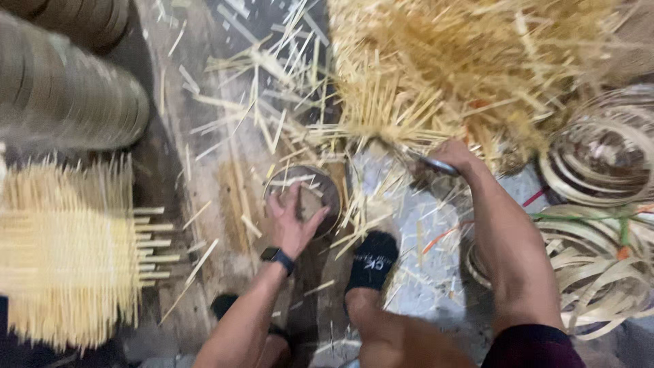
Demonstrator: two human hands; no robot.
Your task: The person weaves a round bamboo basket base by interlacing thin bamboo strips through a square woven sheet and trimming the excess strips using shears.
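Note:
My left hand (291, 219) lies spread, fingers apart, on a round dark wooden block (325, 193) on the floor, a black watch on its wrist. My right hand (455, 157) is closed on a metal tool with a dark handle (436, 164), its tip reaching into a big heap of thin bamboo sticks (443, 68). My foot in a black sock (371, 259) rests on the floor between both arms. Loose sticks lie scattered around the block.
A stacked bundle of cut bamboo sticks (68, 252) stands at the left. Rolls of round woven rims (75, 95) lie at the upper left. Coils of flat bamboo strip (599, 163) pile up at the right. Splinters litter the grey floor (436, 238).

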